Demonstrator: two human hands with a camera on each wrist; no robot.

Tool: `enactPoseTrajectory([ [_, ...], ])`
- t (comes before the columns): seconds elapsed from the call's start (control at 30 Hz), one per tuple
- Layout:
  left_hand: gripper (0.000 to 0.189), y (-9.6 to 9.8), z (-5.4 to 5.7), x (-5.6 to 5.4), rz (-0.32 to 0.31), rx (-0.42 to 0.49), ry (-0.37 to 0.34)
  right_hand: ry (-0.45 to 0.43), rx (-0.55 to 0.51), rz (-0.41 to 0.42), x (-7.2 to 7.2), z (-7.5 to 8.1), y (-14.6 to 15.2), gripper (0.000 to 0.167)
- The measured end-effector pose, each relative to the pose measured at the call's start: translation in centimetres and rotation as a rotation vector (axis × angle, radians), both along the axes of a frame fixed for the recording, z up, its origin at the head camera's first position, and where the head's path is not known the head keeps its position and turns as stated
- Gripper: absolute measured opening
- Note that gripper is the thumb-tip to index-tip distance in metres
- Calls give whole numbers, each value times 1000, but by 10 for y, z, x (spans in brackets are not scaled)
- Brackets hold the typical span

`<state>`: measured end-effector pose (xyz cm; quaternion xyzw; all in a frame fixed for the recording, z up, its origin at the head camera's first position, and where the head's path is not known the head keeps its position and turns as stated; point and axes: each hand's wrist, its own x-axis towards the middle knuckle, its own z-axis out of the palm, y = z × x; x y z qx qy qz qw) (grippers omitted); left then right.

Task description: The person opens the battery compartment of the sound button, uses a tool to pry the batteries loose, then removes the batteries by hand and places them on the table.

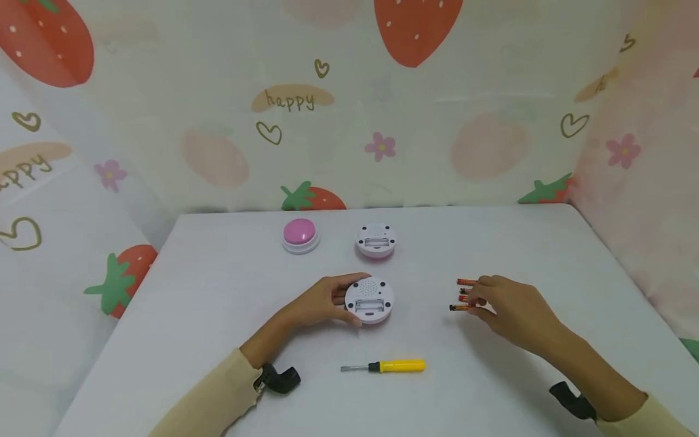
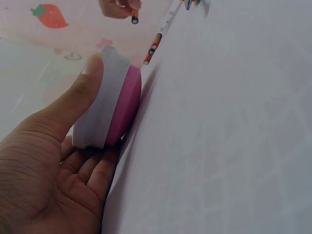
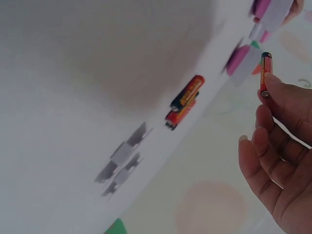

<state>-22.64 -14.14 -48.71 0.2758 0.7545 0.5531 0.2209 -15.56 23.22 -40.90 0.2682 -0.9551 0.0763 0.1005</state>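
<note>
My left hand [image 1: 322,300] grips a round white push-button device [image 1: 369,301] by its side, thumb and fingers around the rim. Its underside faces up, with an uncovered battery slot and no battery in it. The left wrist view shows its pink dome [image 2: 126,105] turned down towards the table. Over on the right, my right hand [image 1: 513,312] pinches one small red and black battery [image 3: 266,74] between thumb and fingertips, raised off the table. More such batteries [image 3: 187,92] lie side by side on the table below that hand.
Behind the left hand stand a pink-topped button [image 1: 300,235], dome up, and another upturned device [image 1: 377,240] with its slot uncovered. A yellow-handled screwdriver [image 1: 401,366] lies near the front. Printed cloth [image 1: 349,164] hangs behind the white table [image 1: 229,267].
</note>
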Motion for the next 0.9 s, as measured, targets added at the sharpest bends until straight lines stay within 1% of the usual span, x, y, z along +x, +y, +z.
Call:
enactPoseTrajectory([
  [0.13, 90, -2, 0, -1, -2, 1, -4, -8, 13, -4, 0, -1, 7, 19],
  [0.27, 90, -3, 0, -4, 3, -6, 18, -1, 15, -1, -3, -3, 15, 17],
  [0.43, 89, 0, 3, -7, -3, -5, 23, -18, 25, -5, -11, -5, 21, 18],
  [0.6, 89, 0, 3, -6, 4, 3, 8, -66, 43, -4, -19, -8, 20, 17],
  [0.77, 88, -2, 0, -3, 0, 8, -2, -107, 72, -15, -20, -13, 19, 15],
  [0.9, 89, -3, -2, -2, -7, 9, -9, -113, 81, -7, -20, -18, 20, 15],
])
